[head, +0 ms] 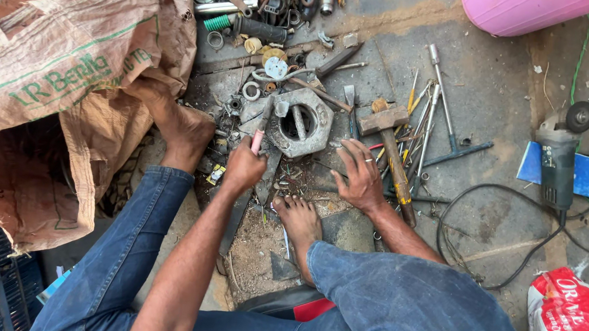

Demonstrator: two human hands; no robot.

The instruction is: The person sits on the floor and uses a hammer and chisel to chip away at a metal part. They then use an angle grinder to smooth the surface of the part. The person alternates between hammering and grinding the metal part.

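Blue jeans, bare feet, perhaps 2 finger rings.

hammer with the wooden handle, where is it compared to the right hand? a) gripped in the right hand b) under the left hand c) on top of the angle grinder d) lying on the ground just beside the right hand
d: the hammer lies flat on the ground with nothing gripping it, just beyond the fingers of the right hand, which rests spread on the ground; the left hand is apart, holding a pink-handled tool.
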